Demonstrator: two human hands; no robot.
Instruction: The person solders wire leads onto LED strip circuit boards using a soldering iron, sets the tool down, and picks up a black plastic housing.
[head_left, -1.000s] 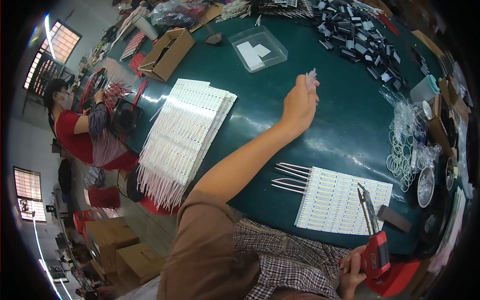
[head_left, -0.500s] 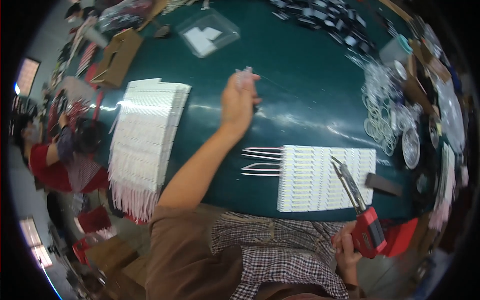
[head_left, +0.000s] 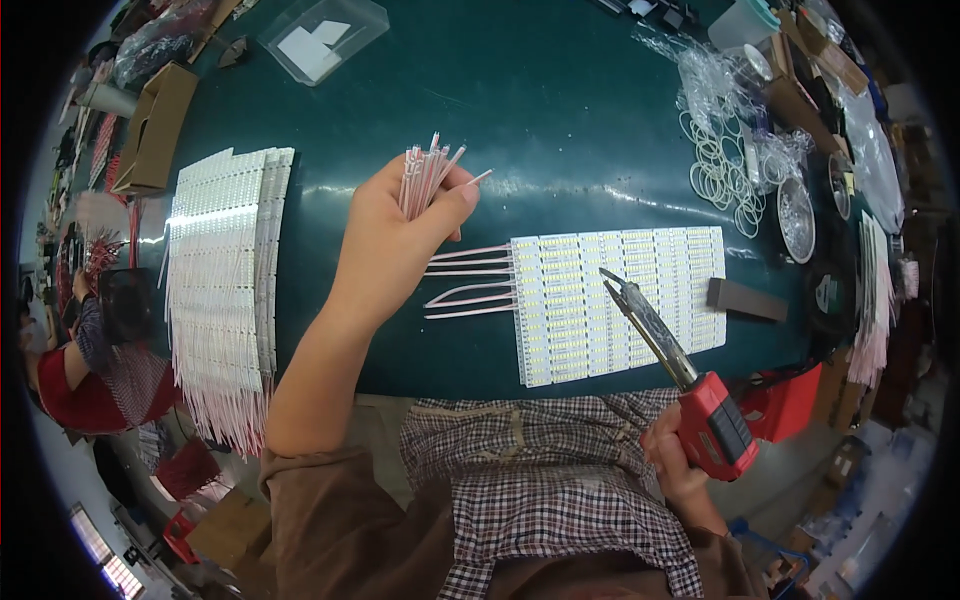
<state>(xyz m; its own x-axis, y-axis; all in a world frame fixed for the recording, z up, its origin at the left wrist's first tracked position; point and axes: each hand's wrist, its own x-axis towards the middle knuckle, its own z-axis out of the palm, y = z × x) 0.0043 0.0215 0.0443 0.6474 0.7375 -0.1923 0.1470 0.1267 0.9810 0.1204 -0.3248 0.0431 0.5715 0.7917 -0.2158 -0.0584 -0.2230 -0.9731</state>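
Observation:
My left hand (head_left: 390, 225) is closed round a bundle of thin pink-and-white wires (head_left: 425, 178), raised over the table. One wire (head_left: 480, 178) sticks out apart from the bundle, by my thumb and fingertip. In my right hand (head_left: 672, 455) is a red and black soldering gun (head_left: 715, 425). Its metal tip points up and left over a white LED circuit-board panel (head_left: 560, 345); whether it touches is unclear. Several wires (head_left: 470, 268) stick out from the upper part of the panel's left edge. A dark grey bar (head_left: 745, 300) rests across the panel's right edge.
Left of my arm lies a stack of white LED panels (head_left: 215, 250) with pink wires hanging off its near end. A clear plastic tray (head_left: 360, 40) sits at the back. Pale rings (head_left: 725, 180) and plastic bags are at the right. A person (head_left: 100, 350) works at far left.
My left hand has come nearer to the panel, and a single wire now stands apart from its bundle. The soldering gun stays over the panel. The whole view has shifted.

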